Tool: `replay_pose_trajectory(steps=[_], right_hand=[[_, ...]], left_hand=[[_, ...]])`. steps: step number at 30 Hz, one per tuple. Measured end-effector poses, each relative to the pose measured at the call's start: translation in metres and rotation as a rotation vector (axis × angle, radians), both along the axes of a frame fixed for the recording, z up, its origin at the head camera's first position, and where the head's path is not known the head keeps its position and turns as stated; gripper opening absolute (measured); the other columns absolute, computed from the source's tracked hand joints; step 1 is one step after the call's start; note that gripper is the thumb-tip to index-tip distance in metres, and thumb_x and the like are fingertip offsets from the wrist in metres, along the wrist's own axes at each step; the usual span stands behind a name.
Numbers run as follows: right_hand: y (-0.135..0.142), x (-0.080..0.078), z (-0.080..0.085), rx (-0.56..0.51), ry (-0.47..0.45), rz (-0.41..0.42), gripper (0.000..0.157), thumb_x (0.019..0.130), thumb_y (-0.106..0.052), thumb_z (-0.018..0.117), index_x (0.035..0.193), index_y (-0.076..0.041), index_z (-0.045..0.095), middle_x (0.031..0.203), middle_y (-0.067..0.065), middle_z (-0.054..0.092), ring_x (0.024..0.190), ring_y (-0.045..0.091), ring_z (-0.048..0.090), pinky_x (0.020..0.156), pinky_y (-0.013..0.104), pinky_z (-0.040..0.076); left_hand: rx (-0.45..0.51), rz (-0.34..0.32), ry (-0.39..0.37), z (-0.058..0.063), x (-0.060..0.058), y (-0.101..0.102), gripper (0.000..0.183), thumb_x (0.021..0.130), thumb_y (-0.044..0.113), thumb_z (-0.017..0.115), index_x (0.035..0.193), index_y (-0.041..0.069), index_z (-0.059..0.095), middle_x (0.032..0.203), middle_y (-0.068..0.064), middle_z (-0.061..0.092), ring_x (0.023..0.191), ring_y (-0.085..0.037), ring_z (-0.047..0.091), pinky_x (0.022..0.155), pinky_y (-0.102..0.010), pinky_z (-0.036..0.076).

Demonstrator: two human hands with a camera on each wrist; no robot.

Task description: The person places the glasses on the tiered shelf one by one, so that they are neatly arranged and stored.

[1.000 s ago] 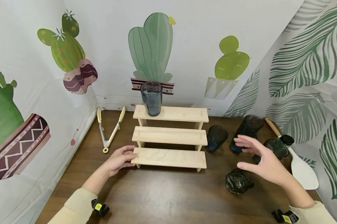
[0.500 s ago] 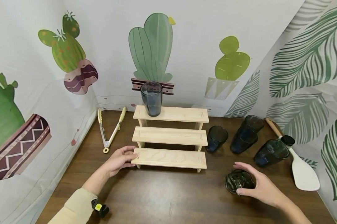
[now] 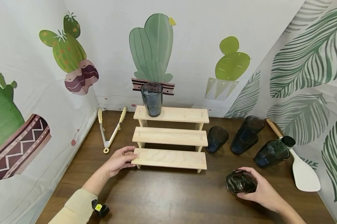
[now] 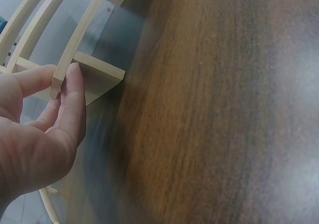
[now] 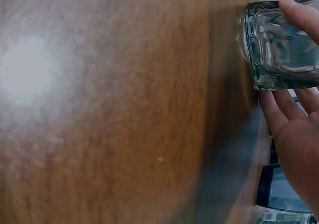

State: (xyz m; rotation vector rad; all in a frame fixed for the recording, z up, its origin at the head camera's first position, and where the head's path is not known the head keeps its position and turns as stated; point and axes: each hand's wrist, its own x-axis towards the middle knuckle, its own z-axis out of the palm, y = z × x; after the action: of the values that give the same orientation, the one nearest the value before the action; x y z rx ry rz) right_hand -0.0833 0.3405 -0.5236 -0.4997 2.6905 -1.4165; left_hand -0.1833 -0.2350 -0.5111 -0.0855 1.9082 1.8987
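Observation:
A three-tier wooden riser (image 3: 169,158) stands mid-table, a blue-grey glass tumbler (image 3: 152,101) upright on the left of its top step. My left hand (image 3: 121,161) pinches the left end of the lowest step; the left wrist view shows thumb and fingertips (image 4: 75,72) on either side of the board. To the right, near the table's front, my right hand (image 3: 262,188) holds a short, dark clear glass (image 3: 239,183) with wavy, faceted walls. In the right wrist view, the thumb lies along one side of that glass (image 5: 284,45), with fingers on the opposite side.
Yellow-handled tongs (image 3: 109,135) lie spread left of the riser. Several dark blue tumblers stand at right: one tumbler (image 3: 216,139) by the riser, a close pair (image 3: 244,140), and another (image 3: 270,154) beside a black-capped bottle (image 3: 288,141). A white spatula (image 3: 305,172) lies at far right.
My right hand has come down from above the right-hand tumblers to the short glass and its fingers have closed around it. The left hand keeps its place on the riser.

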Motion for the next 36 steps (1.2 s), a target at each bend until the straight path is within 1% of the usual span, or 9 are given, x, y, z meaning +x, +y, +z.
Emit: replay_pose_trajectory(steps=[2, 7, 13, 18, 22, 25, 30, 36], right_hand=[[0.002, 0.0, -0.002, -0.026, 0.0, 0.005, 0.088, 0.072, -0.015, 0.098, 0.145, -0.007, 0.05, 0.133, 0.005, 0.062, 0.119, 0.006, 0.06, 0.095, 0.011, 0.044], [0.005, -0.001, -0.004, -0.051, 0.005, 0.015, 0.088, 0.072, -0.012, 0.097, 0.145, -0.004, 0.049, 0.131, 0.009, 0.063, 0.118, 0.006, 0.061, 0.095, 0.011, 0.045], [0.005, -0.002, -0.005, -0.048, -0.004, -0.012, 0.087, 0.071, -0.012, 0.097, 0.145, -0.006, 0.052, 0.13, 0.007, 0.065, 0.116, 0.008, 0.062, 0.094, 0.012, 0.046], [0.003, -0.004, -0.004, -0.052, 0.002, -0.027, 0.087, 0.072, -0.011, 0.097, 0.146, -0.005, 0.051, 0.13, 0.008, 0.065, 0.114, 0.012, 0.064, 0.092, 0.014, 0.049], [0.0, -0.004, -0.002, -0.046, 0.011, -0.048, 0.087, 0.072, -0.012, 0.097, 0.146, -0.007, 0.052, 0.128, 0.008, 0.066, 0.112, 0.012, 0.066, 0.09, 0.015, 0.051], [-0.004, -0.003, 0.003, -0.029, 0.037, -0.074, 0.087, 0.071, -0.012, 0.098, 0.145, -0.01, 0.053, 0.127, 0.008, 0.067, 0.109, 0.01, 0.066, 0.089, 0.014, 0.05], [-0.011, -0.005, 0.015, -0.021, 0.069, -0.108, 0.087, 0.07, -0.012, 0.099, 0.145, -0.013, 0.054, 0.124, 0.008, 0.067, 0.108, 0.007, 0.065, 0.089, 0.012, 0.049], [-0.022, -0.008, 0.034, -0.034, 0.081, -0.104, 0.089, 0.07, -0.009, 0.098, 0.147, -0.015, 0.054, 0.125, 0.007, 0.068, 0.11, 0.008, 0.064, 0.092, 0.01, 0.046]], left_hand=[[-0.002, 0.004, -0.001, -0.001, 0.0, 0.0, 0.062, 0.101, 0.011, 0.068, 0.149, -0.01, 0.036, 0.123, -0.021, 0.062, 0.097, -0.023, 0.068, 0.084, -0.037, 0.06], [-0.002, 0.012, 0.002, -0.001, -0.001, 0.0, 0.062, 0.1, 0.011, 0.069, 0.149, -0.009, 0.037, 0.123, -0.021, 0.062, 0.097, -0.023, 0.068, 0.084, -0.038, 0.06], [0.007, 0.016, 0.008, -0.002, 0.0, 0.0, 0.061, 0.1, 0.01, 0.069, 0.148, -0.01, 0.037, 0.12, -0.019, 0.064, 0.097, -0.023, 0.069, 0.084, -0.038, 0.06], [-0.002, 0.021, 0.007, -0.003, 0.0, 0.0, 0.061, 0.1, 0.01, 0.068, 0.149, -0.009, 0.037, 0.123, -0.02, 0.063, 0.097, -0.023, 0.069, 0.084, -0.038, 0.06], [-0.004, 0.025, 0.0, -0.003, 0.0, 0.0, 0.061, 0.1, 0.011, 0.068, 0.149, -0.008, 0.038, 0.124, -0.021, 0.062, 0.097, -0.024, 0.069, 0.084, -0.038, 0.06], [-0.005, 0.026, 0.0, -0.004, -0.001, 0.0, 0.061, 0.1, 0.011, 0.069, 0.149, -0.009, 0.038, 0.124, -0.021, 0.062, 0.097, -0.024, 0.069, 0.083, -0.038, 0.061], [-0.008, 0.026, 0.003, -0.004, -0.001, 0.0, 0.061, 0.1, 0.011, 0.068, 0.149, -0.009, 0.038, 0.124, -0.022, 0.061, 0.097, -0.023, 0.069, 0.083, -0.037, 0.061], [-0.009, 0.028, -0.001, -0.003, -0.001, 0.001, 0.061, 0.101, 0.011, 0.068, 0.15, -0.008, 0.038, 0.125, -0.021, 0.061, 0.097, -0.023, 0.069, 0.082, -0.036, 0.061]])
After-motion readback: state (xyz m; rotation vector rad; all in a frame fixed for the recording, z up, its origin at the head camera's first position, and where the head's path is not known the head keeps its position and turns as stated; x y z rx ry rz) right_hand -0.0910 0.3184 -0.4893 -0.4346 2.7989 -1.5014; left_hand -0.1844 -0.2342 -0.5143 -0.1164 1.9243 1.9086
